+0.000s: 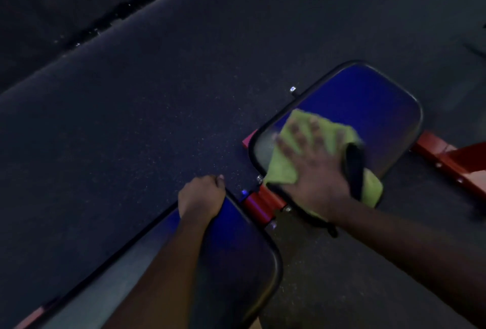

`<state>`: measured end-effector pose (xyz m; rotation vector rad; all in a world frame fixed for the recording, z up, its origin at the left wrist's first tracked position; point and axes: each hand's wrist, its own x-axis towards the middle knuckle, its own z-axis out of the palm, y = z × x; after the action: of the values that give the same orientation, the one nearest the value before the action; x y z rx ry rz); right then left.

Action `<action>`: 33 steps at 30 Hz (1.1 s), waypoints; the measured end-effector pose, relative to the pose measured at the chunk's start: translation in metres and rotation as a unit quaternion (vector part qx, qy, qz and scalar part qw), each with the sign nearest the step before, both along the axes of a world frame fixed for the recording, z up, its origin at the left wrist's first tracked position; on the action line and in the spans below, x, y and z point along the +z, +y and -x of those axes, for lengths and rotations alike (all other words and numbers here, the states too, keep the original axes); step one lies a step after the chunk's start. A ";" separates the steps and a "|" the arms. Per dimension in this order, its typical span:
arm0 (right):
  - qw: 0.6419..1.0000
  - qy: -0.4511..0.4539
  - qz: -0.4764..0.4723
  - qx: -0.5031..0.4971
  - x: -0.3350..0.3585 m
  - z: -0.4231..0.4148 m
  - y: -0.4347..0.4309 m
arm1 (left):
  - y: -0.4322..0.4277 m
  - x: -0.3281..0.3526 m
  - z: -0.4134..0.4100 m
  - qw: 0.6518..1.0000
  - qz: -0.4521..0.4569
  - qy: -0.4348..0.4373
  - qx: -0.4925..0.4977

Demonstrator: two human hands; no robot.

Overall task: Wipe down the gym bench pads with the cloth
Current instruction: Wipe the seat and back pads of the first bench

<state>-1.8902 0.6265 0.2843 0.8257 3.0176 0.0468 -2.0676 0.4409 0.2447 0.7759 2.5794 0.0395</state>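
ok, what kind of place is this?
Probably a gym: blue bench pads on a red frame, over dark speckled flooring. Dim lighting, so not certain.

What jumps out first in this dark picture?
The bright yellow-green cloth, in the middle-right, under the flat right hand on the far blue bench pad. Next, the left hand gripping a corner of the near blue bench pad, and the red metal frame between the pads.
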 end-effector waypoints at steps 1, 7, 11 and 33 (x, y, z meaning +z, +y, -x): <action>0.998 0.002 -0.017 -0.060 0.005 0.002 0.020 | 0.000 0.000 0.000 1.000 0.002 0.002 0.000; 0.982 -0.022 -0.002 -0.189 0.018 0.096 0.039 | 0.003 -0.001 0.002 0.999 0.014 0.015 0.027; 0.992 -0.101 -0.032 0.074 -0.005 0.091 -0.013 | 0.002 -0.007 0.000 1.000 0.004 0.012 0.027; 0.994 -0.037 -0.052 0.089 -0.016 -0.034 -0.023 | 0.000 -0.001 -0.008 0.999 0.042 -0.018 0.001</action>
<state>-1.8564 0.6040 0.2681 0.5446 3.0302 0.2332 -2.0592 0.4407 0.2437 0.7353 2.5296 -0.0540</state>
